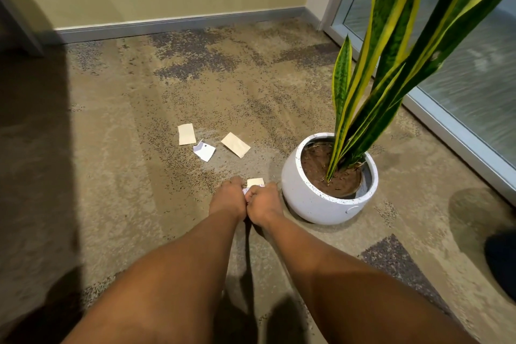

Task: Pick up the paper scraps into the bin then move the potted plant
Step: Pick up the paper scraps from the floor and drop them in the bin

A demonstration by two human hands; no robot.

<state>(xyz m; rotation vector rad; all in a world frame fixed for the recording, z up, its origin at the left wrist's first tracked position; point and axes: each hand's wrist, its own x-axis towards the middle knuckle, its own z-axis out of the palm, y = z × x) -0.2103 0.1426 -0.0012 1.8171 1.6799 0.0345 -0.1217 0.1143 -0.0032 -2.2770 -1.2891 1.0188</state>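
Both my hands reach down to the carpet just left of the potted plant. My left hand point(227, 198) and my right hand point(264, 202) sit side by side, fingers curled around a small pale paper scrap point(255, 182) whose top edge shows above my knuckles. Three more scraps lie farther away: a beige one point(186, 133), a torn white one point(204, 150) and another beige one point(236, 144). The snake plant point(391, 64) stands in a round white speckled pot point(310, 195) right beside my right hand. No bin is in view.
The floor is mottled tan and grey carpet. A yellow wall with grey baseboard point(178, 24) runs along the back. A glass door with a pale frame point(458, 134) is on the right. A dark shoe point(502, 262) shows at the right edge.
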